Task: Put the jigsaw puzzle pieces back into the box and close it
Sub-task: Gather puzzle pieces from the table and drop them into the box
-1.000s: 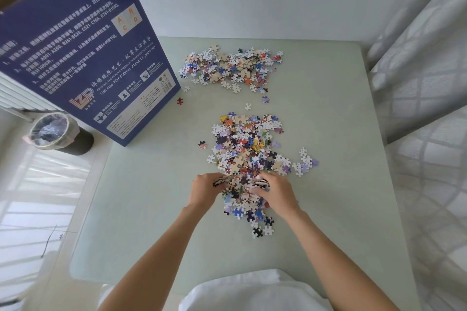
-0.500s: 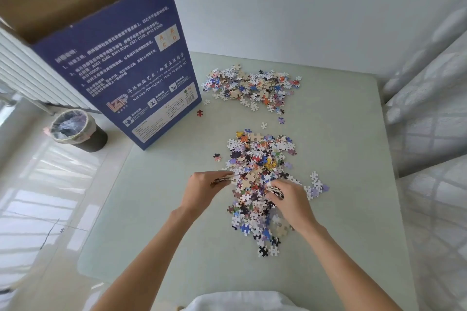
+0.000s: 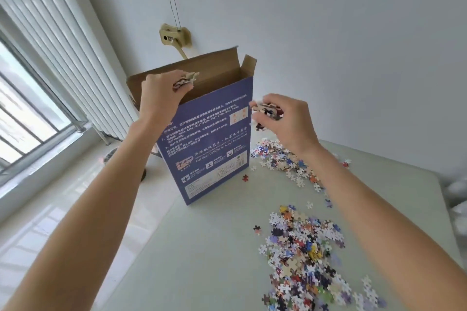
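A tall blue puzzle box [image 3: 209, 149] stands upright on the pale table [image 3: 207, 247], its brown top flaps open. My left hand [image 3: 159, 94] grips a handful of puzzle pieces [image 3: 185, 81] right over the box's open top. My right hand [image 3: 283, 121] holds another handful of pieces [image 3: 266, 111] in the air, just right of the box's upper corner. A large heap of loose pieces [image 3: 308, 255] lies on the table at the lower right. A second heap [image 3: 283, 159] lies behind my right wrist, beside the box.
Single stray pieces lie near the box, a red one [image 3: 245, 178] and a dark one [image 3: 257, 230]. White blinds [image 3: 58, 40] and a window fill the left side. A beige wall socket [image 3: 174, 36] sits on the white wall behind the box.
Both hands have lifted from the near heap with pieces in them and risen to the box top, the left one over the opening. The view has tilted up toward the box.
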